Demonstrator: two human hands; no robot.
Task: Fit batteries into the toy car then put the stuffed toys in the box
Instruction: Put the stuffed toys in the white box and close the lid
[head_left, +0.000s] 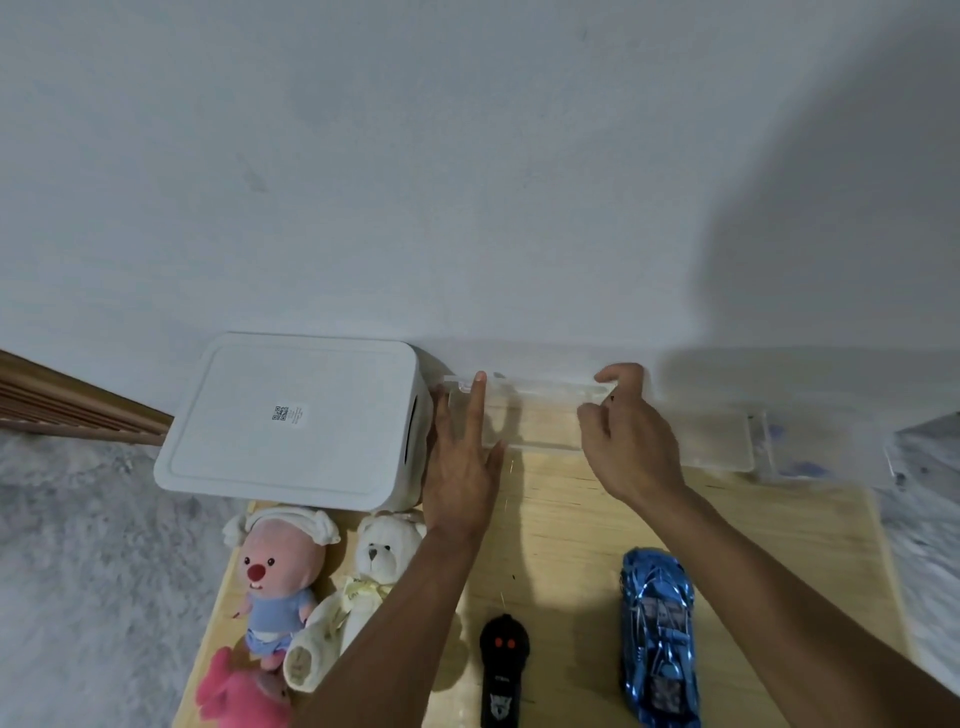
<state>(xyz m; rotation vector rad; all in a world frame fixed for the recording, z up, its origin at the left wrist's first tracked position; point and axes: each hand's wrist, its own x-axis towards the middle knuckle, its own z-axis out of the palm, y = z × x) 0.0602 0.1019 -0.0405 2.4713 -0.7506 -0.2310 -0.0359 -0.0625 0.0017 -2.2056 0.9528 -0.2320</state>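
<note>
- A pale wooden tabletop stands against a plain white wall. A grey shaggy carpet lies off its left edge and a grey marbled floor off its right edge.
- A white plastic storage box sits at the far left corner, its lid on and a small code sticker on top; its contents are hidden.
- A clear flat plastic case lies along the far edge, just right of the box; what it holds is too blurred to tell.
- The left hand lies on the case's left end, fingers straight and slightly spread.
- The right hand grips the case's right part, fingers and thumb curled round it.
- A second clear container at the far right corner shows blurred blue shapes.
- A shiny blue toy car stands by the near edge, right of the middle, with a black remote control to its left.
- A pink-faced stuffed toy in a blue shirt, a white stuffed bear and a pink stuffed toy lie along the left edge, outside the box.
</note>
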